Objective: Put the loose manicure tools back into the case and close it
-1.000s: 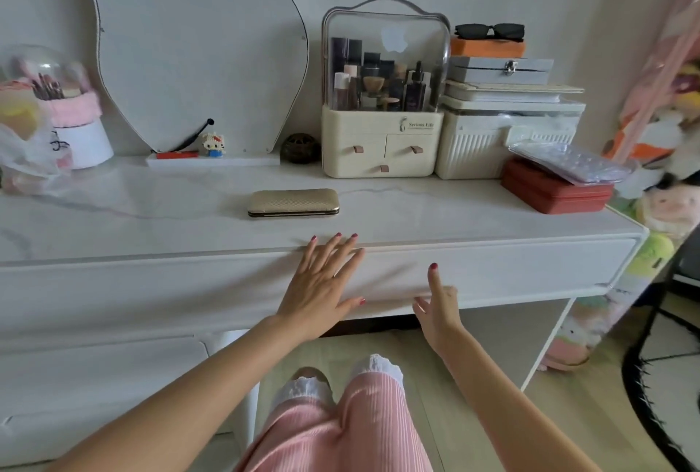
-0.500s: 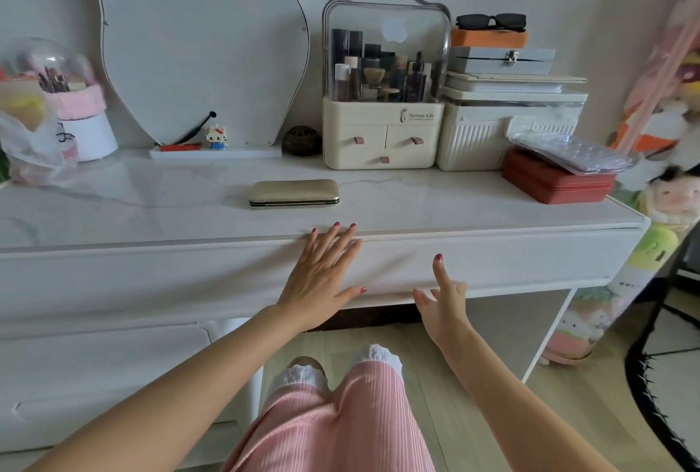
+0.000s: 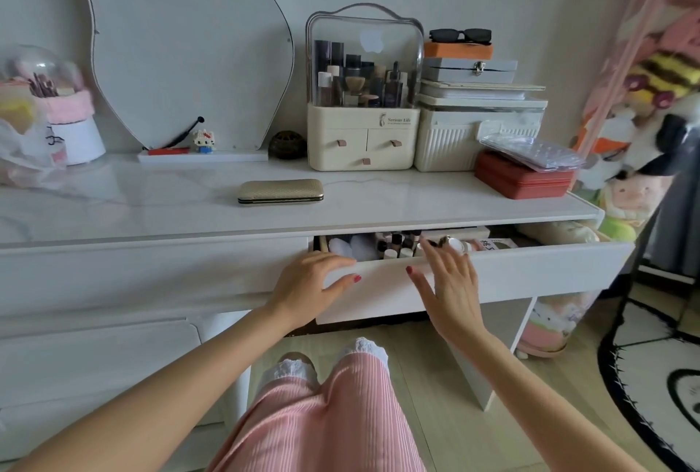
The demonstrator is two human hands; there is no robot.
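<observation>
Bedroom in a home, vanity corner: white bench (image 3: 151,206) w/ wavy mirror (image 3: 182,36), clear-lidded cosmetics organiser (image 3: 363,93) full of bottles, brush holder (image 3: 57,100); open drawer (image 3: 492,274) w/ makeup bits; plush toys (image 3: 659,93) piled at right, rug (image 3: 651,377) on wood floor.

Readable text: one label only.
"Serious Life" printed on the cream base of the cosmetics organizer (image 3: 363,138) on the tabletop (image 3: 151,202); smaller line under it too small to read. Red print on a packet in the drawer (image 3: 530,274) illegible.
</observation>
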